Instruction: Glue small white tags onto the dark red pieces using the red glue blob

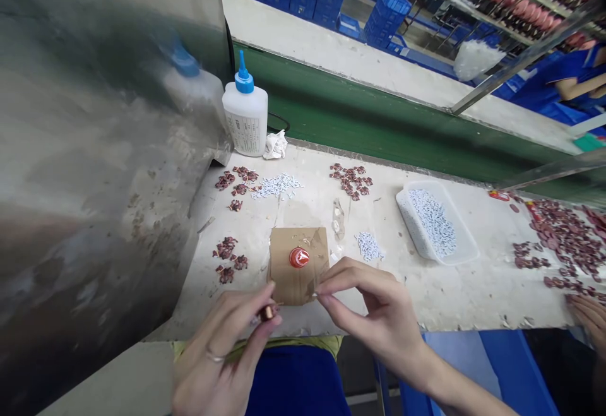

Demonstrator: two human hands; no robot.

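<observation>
My left hand point(222, 346) is closed, pinching a small copper-coloured coil part point(267, 312) between thumb and fingertips. Over the right edge of a brown cardboard piece point(284, 286), my right hand point(379, 309) has thumb and forefinger pressed together on a tiny whitish piece point(315, 295), too small to identify fully. A glossy orange-red blob point(299, 257) lies on the cardboard, between and beyond both hands. Small white pieces point(369, 245) form a pile beyond my right hand. Several reddish-brown parts point(226, 248) lie beyond my left hand.
A white bottle with a blue nozzle point(246, 116) stands at the back left beside crumpled tissue point(275, 144). A metal panel point(108, 151) bounds the left. Rightward are a clear tub point(466, 255) of white pieces, heaped brown parts point(563, 233) and another person's hand point(589, 318).
</observation>
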